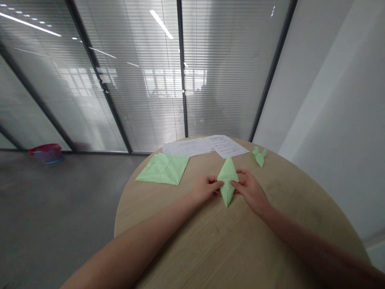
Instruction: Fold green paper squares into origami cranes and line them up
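A light green paper folded into a long diamond (228,173) is held just over the table, one point toward the far side and one toward me. My left hand (208,188) pinches its left edge, thumb on top and fingers underneath. On the opposite edge my right hand (249,188) grips it the same way, with the thumb resting near the middle. A crease runs down the lower half of the diamond. Both sets of fingertips are partly hidden behind the paper.
A creased green sheet (165,168) lies to the left on the round wooden table (204,241). Printed papers (225,145) lie at the far edge. A small folded green paper figure (259,156) stands at the right. On the floor is a red and blue basket (48,154).
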`<state>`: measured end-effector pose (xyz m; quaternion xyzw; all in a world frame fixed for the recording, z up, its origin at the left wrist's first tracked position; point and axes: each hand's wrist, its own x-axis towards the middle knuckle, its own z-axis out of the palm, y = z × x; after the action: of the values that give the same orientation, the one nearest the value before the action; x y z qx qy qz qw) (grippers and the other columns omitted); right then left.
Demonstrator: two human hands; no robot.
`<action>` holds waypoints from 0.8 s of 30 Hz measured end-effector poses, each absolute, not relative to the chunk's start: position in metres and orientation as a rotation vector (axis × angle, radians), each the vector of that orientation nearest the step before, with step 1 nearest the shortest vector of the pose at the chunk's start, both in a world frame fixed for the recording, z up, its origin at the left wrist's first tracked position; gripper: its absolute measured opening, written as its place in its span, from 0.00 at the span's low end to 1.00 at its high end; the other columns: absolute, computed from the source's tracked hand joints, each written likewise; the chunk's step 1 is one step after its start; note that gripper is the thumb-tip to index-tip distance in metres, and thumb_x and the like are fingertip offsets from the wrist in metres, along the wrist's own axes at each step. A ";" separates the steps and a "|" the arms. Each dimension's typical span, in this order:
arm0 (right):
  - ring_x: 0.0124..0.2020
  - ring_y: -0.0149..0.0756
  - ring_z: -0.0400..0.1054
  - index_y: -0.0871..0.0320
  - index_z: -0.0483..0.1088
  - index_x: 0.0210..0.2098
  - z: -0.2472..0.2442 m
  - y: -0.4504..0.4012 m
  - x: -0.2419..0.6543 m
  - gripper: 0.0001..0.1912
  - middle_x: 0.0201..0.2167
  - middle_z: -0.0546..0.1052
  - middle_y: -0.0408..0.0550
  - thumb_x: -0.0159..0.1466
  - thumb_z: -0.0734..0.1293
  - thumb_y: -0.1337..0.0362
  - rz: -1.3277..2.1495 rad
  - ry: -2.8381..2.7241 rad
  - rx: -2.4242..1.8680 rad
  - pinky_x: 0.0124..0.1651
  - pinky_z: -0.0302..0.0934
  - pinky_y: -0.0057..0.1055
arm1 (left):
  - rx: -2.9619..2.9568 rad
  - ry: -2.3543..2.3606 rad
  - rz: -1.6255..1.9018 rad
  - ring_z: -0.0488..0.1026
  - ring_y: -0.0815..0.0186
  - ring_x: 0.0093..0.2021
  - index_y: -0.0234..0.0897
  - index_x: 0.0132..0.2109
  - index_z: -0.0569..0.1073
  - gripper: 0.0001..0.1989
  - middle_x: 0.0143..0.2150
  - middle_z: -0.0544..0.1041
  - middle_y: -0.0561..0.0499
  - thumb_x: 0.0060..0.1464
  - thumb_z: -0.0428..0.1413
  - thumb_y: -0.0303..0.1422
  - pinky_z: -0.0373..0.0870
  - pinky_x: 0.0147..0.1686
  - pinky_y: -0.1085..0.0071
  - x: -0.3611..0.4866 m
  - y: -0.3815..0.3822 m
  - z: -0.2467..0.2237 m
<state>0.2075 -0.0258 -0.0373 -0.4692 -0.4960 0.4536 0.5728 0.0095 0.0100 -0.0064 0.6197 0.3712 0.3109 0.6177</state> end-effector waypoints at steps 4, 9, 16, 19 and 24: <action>0.38 0.49 0.79 0.55 0.73 0.52 -0.032 -0.029 0.204 0.27 0.40 0.83 0.53 0.57 0.75 0.50 1.216 -1.198 -1.074 0.39 0.74 0.43 | 1.444 0.877 0.722 0.72 0.68 0.28 0.33 0.32 0.77 0.18 0.27 0.76 0.51 0.53 0.63 0.46 0.69 0.31 0.71 0.008 0.009 -0.006; 0.35 0.45 0.77 0.59 0.78 0.38 -0.034 -0.029 0.204 0.23 0.36 0.83 0.53 0.56 0.76 0.46 1.290 -1.213 -1.071 0.37 0.73 0.40 | 1.471 0.875 0.703 0.71 0.68 0.27 0.33 0.31 0.75 0.20 0.27 0.74 0.51 0.56 0.59 0.48 0.69 0.29 0.71 0.006 0.010 -0.005; 0.33 0.44 0.76 0.58 0.79 0.38 -0.033 -0.029 0.205 0.21 0.35 0.83 0.52 0.55 0.76 0.47 1.292 -1.238 -1.094 0.34 0.72 0.37 | 1.457 0.875 0.715 0.72 0.66 0.28 0.33 0.34 0.77 0.18 0.28 0.74 0.50 0.58 0.57 0.47 0.69 0.30 0.70 0.007 0.009 -0.005; 0.34 0.44 0.76 0.58 0.79 0.38 -0.032 -0.030 0.205 0.21 0.36 0.83 0.53 0.56 0.76 0.47 1.318 -1.242 -1.081 0.36 0.72 0.38 | 1.459 0.869 0.704 0.72 0.67 0.28 0.34 0.34 0.77 0.18 0.27 0.74 0.50 0.58 0.57 0.46 0.69 0.29 0.71 0.008 0.010 -0.006; 0.34 0.45 0.76 0.57 0.79 0.36 -0.036 -0.028 0.207 0.20 0.36 0.83 0.52 0.56 0.75 0.46 1.291 -1.255 -1.091 0.38 0.71 0.39 | 1.489 0.863 0.695 0.71 0.68 0.28 0.34 0.32 0.76 0.19 0.28 0.75 0.50 0.57 0.59 0.48 0.69 0.29 0.72 0.007 0.011 -0.007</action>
<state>0.2067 -0.0276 -0.0361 -0.4502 -0.5178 0.5328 0.4954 0.0071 0.0108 -0.0072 0.6422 0.3724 0.2997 0.5993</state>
